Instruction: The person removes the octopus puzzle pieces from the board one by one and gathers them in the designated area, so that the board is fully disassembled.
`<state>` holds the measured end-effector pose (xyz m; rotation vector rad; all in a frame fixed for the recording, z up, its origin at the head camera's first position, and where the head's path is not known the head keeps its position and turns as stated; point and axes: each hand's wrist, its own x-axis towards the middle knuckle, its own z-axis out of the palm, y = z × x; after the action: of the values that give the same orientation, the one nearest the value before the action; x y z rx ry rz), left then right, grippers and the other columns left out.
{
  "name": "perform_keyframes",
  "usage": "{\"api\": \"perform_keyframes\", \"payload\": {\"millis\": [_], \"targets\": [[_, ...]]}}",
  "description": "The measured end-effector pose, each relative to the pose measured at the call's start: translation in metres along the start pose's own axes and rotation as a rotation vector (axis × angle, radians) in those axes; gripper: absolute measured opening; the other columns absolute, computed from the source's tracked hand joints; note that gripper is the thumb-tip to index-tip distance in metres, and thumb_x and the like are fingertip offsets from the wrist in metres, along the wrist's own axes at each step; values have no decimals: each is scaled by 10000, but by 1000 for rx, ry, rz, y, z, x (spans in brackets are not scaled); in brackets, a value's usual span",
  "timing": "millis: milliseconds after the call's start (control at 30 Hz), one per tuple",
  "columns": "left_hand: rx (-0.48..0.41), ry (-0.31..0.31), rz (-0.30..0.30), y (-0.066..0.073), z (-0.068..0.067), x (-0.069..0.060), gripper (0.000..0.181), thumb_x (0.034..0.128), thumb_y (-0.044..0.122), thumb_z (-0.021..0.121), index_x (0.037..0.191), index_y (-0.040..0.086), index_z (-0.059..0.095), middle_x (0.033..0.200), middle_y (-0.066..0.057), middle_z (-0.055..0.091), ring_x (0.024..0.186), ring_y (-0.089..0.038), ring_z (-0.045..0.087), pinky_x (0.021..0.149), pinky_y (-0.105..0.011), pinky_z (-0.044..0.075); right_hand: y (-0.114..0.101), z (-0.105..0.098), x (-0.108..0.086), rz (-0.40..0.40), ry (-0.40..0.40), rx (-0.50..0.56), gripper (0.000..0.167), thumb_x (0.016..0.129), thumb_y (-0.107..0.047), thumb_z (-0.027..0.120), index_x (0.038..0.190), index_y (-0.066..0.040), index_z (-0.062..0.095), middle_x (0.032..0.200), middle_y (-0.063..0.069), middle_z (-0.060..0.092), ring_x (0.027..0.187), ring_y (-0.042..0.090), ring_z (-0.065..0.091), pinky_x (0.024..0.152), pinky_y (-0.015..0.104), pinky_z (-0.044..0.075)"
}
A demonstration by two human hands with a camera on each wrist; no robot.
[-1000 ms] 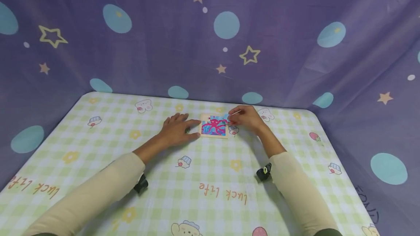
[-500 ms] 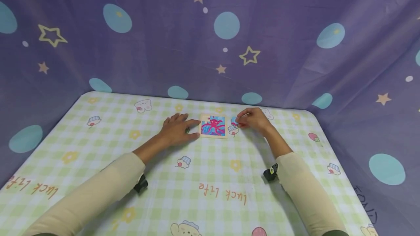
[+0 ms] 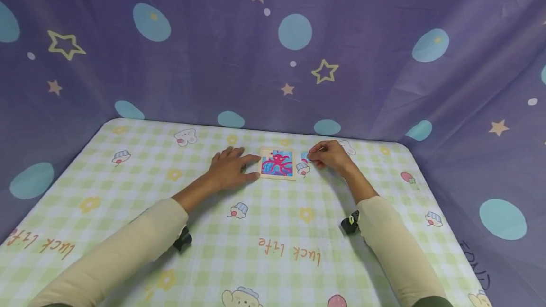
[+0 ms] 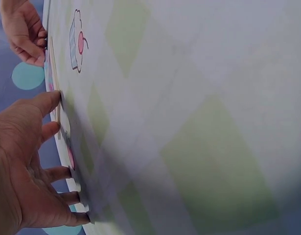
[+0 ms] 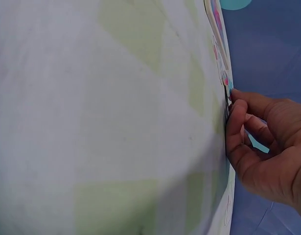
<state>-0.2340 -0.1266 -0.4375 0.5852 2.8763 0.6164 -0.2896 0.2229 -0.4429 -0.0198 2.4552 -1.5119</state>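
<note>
A small wooden puzzle board (image 3: 277,177) with a pink octopus on blue lies flat near the back of the table. Bare wood shows at its upper left corner. My left hand (image 3: 229,169) rests at the board's left side, fingers spread, with thumb and index finger touching its edge. Just right of the board, my right hand (image 3: 330,156) pinches a blue and pink puzzle piece (image 3: 304,156) by its right side. The piece is low at the tabletop, apart from the board. In the right wrist view, the fingers (image 5: 236,125) partly hide the piece.
A green and white checked cloth (image 3: 273,221) with printed cupcakes, flowers and lettering covers the table. A purple curtain (image 3: 213,60) with stars and blue ovals hangs behind the table's back edge and at both sides.
My right hand has drawn back to the right with the puzzle piece, away from the board's upper right corner, and then stayed nearly still. The left hand has kept its place.
</note>
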Motion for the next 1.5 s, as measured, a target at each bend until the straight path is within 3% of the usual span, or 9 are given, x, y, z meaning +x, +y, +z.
{"api": "perform_keyframes", "payload": {"millis": [233, 467, 700, 867, 1067, 1267, 1500], "targets": [[-2, -9, -4, -6, 3, 3, 650, 1071, 629, 641, 1645, 327, 596, 1811, -281, 358, 1690, -617, 239, 1319, -857, 170, 0, 2, 0, 8, 15, 6, 271, 1029, -76, 814, 1229, 97, 753, 832, 13, 787, 702, 66, 696, 662, 212, 621], [-60, -14, -12, -13, 12, 7, 676, 1077, 638, 625, 1674, 327, 555, 1841, -272, 297, 1719, -598, 157, 1353, -830, 72, 2, 3, 1, 16, 36, 7, 269, 1024, -63, 812, 1226, 100, 743, 779, -23, 745, 675, 60, 683, 647, 193, 605], [-100, -26, -11, -10, 8, 5, 641, 1080, 578, 652, 1662, 320, 571, 1849, -274, 262, 1719, -602, 137, 1355, -823, 33, 2, 2, 2, 10, 48, 0, 261, 1034, -91, 807, 1217, 83, 743, 768, 0, 741, 668, 77, 681, 634, 213, 607], [-132, -14, -16, -19, 16, 9, 649, 1071, 597, 674, 1654, 327, 581, 1860, -239, 239, 1734, -556, 112, 1362, -803, -11, -2, 5, 3, -12, 66, -16, 248, 1032, -111, 809, 1202, 60, 755, 761, 5, 725, 671, 102, 676, 625, 233, 598], [-137, 16, 12, -25, 19, 12, 667, 1054, 578, 706, 1653, 313, 577, 1873, -250, 206, 1762, -539, -13, 1362, -794, -80, -11, 16, 5, -42, 82, -11, 212, 1033, -130, 819, 1162, 33, 777, 796, 14, 742, 675, 90, 684, 639, 225, 608], [-140, -6, 17, -32, 22, 17, 732, 1037, 647, 691, 1694, 367, 527, 1900, -190, 175, 1766, -532, -55, 1358, -783, -127, -19, 30, 4, -81, 40, 67, 211, 1017, -84, 822, 1169, 58, 788, 868, 58, 801, 678, 104, 732, 670, 264, 664], [-151, -37, 33, -27, 14, 12, 771, 1033, 756, 625, 1699, 382, 519, 1899, -172, 202, 1748, -580, -55, 1342, -814, -116, -23, 45, 3, -124, -36, 83, 217, 1000, -60, 836, 1180, 54, 793, 913, 126, 830, 691, 140, 768, 687, 297, 683]]}}
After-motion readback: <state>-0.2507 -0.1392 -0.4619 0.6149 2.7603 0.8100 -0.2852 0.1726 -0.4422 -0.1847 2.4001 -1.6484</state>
